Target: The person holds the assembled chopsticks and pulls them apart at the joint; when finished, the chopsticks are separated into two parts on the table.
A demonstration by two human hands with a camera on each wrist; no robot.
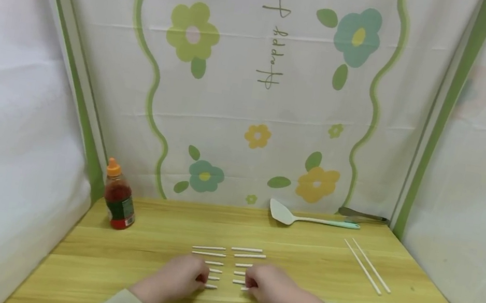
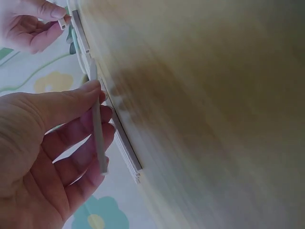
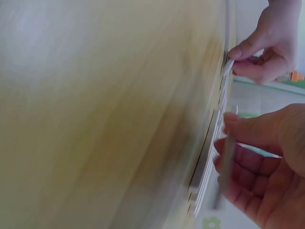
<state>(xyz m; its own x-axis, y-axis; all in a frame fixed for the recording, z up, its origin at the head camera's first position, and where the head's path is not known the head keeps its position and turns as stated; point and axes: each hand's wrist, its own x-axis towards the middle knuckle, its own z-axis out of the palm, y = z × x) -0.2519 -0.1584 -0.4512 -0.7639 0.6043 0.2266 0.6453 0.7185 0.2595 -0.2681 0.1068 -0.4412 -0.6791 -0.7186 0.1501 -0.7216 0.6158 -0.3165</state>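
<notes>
Two columns of short white sticks, like chopstick sections, lie on the wooden table: a left column [image 1: 209,254] and a right column [image 1: 247,249]. At the near end of the left column, my left hand [image 1: 177,278] pinches a white chopstick section [image 2: 99,138] between thumb and fingers; its narrower end points up in the left wrist view. My right hand [image 1: 274,289] pinches another white chopstick section [image 3: 227,167], blurred in the right wrist view. The two held pieces are apart, roughly facing each other. Both hands partly cover the columns in the head view.
Two long white chopsticks [image 1: 367,267] lie to the right. Along the back are a white spatula [image 1: 282,213] and a dark-handled utensil [image 1: 363,215]. A red sauce bottle [image 1: 121,201] with an orange cap stands at the back left. Fabric walls [image 1: 260,96] enclose the table.
</notes>
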